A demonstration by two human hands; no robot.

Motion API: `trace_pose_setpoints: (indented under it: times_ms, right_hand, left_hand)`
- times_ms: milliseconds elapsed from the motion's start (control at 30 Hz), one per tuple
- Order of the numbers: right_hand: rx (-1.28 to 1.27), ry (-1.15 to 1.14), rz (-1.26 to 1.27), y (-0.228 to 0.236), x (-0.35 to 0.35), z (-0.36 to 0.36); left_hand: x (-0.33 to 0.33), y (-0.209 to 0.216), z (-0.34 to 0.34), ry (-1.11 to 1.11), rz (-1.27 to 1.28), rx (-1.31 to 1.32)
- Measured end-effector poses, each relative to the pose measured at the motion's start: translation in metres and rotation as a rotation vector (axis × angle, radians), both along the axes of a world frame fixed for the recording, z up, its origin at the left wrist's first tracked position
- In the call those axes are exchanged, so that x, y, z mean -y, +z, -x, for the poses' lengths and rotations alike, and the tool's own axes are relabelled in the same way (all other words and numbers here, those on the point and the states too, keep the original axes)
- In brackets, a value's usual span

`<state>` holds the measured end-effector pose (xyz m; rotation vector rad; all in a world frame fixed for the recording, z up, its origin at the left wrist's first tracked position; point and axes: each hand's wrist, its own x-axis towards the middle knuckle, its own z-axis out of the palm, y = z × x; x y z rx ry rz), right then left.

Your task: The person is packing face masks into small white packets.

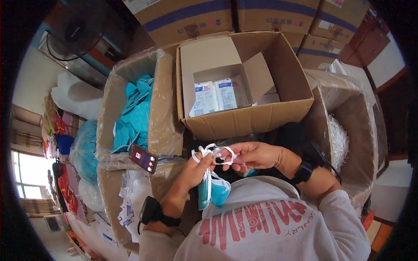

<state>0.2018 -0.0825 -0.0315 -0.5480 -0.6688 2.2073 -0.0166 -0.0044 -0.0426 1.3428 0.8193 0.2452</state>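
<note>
My left hand [198, 170] is closed around the white elastic straps of some teal face masks [214, 192]. The masks hang below it against my shirt front; how many there are I cannot tell. My right hand [257, 155] pinches a loop of white strap [231, 157] beside the left fingers, the fingertips of both hands nearly meeting. A small patch of teal shows under the right hand, partly hidden.
Ahead stands a large carton [244, 124] with an inner box of white packets [217, 95]. To the left, a lined carton holds teal masks [134, 119]; a phone [143, 159] rests at its near edge. A right-hand carton [365, 130] contains white stringy material [337, 141].
</note>
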Motion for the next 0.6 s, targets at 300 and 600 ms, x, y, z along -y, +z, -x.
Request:
trace_pose_setpoints:
  times_ms: [300, 600]
  right_hand:
    - [0.080, -0.040, -0.034, -0.002, 0.000, -0.004]
    - [0.325, -0.140, -0.058, -0.008, -0.002, 0.007]
  left_hand:
    - [-0.002, 0.006, 0.001, -0.079, -0.150, -0.071]
    - [0.002, 0.005, -0.003, -0.122, -0.357, -0.026]
